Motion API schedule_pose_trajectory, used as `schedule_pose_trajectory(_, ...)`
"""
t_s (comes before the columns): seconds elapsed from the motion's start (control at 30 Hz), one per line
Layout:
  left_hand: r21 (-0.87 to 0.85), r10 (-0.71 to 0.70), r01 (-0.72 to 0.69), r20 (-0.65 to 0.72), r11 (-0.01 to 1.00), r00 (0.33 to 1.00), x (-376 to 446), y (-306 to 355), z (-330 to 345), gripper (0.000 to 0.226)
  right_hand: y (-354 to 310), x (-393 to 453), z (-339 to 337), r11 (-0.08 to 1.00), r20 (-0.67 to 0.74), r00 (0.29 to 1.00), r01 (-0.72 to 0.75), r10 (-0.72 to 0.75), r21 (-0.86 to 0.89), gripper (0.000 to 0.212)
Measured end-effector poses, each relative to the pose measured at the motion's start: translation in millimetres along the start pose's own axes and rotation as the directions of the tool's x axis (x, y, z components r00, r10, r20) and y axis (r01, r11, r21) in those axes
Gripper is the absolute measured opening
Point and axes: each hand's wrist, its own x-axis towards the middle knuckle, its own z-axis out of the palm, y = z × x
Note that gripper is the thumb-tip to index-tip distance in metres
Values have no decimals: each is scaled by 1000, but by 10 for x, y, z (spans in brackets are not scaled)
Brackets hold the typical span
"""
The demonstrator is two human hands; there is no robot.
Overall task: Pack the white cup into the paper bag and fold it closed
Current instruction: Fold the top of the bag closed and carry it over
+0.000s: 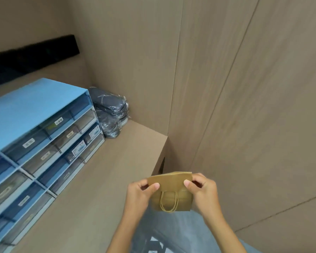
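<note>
Both hands were pinched on the paper bag [171, 192], left hand [139, 194] and right hand [202, 192] gripping its folded-over top flap between them, handles dangling below, cup not visible.

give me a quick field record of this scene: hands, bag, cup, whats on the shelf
left hand: pinches the top left corner of the bag
right hand: pinches the top right corner of the bag
bag: brown paper, held in the air off the shelf's end, top flap folded over, twine handle hanging on the near face
cup: not visible; cannot tell whether it is inside the bag
shelf: tan, to the left of the hands
drawer unit: blue, labelled clear drawers, on the shelf
bundles: dark, plastic-wrapped, stacked in the corner beside the drawer unit
</note>
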Motion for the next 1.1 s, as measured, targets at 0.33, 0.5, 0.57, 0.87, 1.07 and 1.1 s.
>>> schedule_pose_trajectory(0.33, -30, -29, 16, -554, 999, 832, 981, -73, -788, 17, 122, 2008, 1698, 995, 592, 806, 66, -12, -69, 17)
schedule_pose_trajectory(0.5, -90, -104, 53, -781, 994, 616, 1259, -172, -899, 17, 156, 2559, 2424, 990, 809, 587, 125, -26, -59, 11)
schedule_pose_trajectory(0.57, -119, -126, 49, -828, 992, 546, 1359, -148, -885, 23, 141, 2702, 2599, 988, 854, 519, 147, -39, -44, 9)
schedule_pose_trajectory(0.87, -102, -138, 112, -912, 989, 386, 1671, -167, -888, 26, 151, 3011, 2881, 975, 934, 347, 221, -87, 8, 29)
schedule_pose_trajectory(1.07, -138, -167, 100, -900, 985, 403, 1672, -142, -858, 37, 150, 3030, 2859, 986, 941, 333, 169, -61, 4, 31)
schedule_pose_trajectory(1.1, -159, -192, 112, -892, 981, 410, 1646, -113, -844, 36, 123, 3026, 2829, 988, 948, 315, 154, -44, -6, 37)
